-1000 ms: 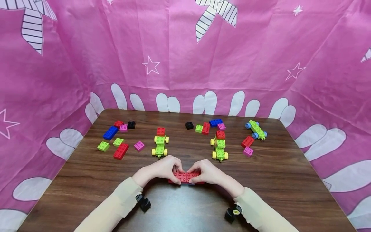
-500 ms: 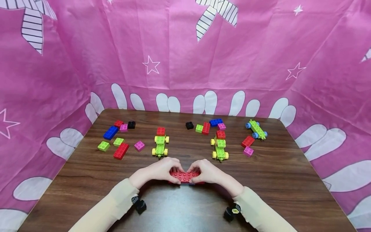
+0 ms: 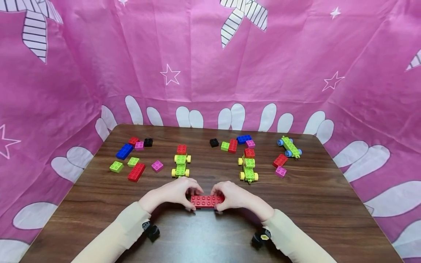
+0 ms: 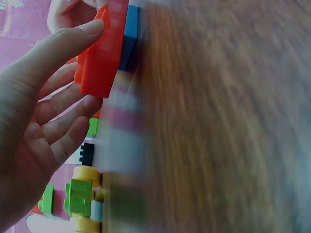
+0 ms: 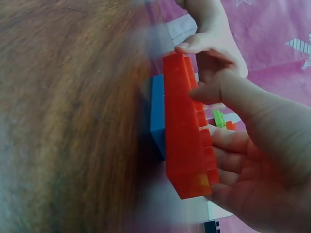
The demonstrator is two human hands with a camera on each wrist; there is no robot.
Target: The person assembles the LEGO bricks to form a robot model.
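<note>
Two red toy bricks lie end to end in the head view, the left red brick [image 3: 201, 201] and the right red brick [image 3: 215, 200], with a seam between them. Both wrist views show a blue brick [image 5: 158, 114] beneath the red ones. My left hand [image 3: 175, 191] holds the left end of the left red brick, thumb on the near side and fingers on the far side. At the right, my right hand [image 3: 235, 196] pinches the right red brick between thumb and fingers. The right brick's outer end is covered by that hand in the head view.
Beyond my hands stand two green wheeled bases with yellow wheels, a left car [image 3: 181, 166] and a right car [image 3: 249, 170]. A blue-wheeled car [image 3: 290, 147] stands far right. Loose bricks, including a long red brick [image 3: 136, 172] and a black brick [image 3: 214, 142], lie around.
My left hand has slid left along the left red brick, uncovering more of its studs. My right hand and the bricks have hardly moved.
</note>
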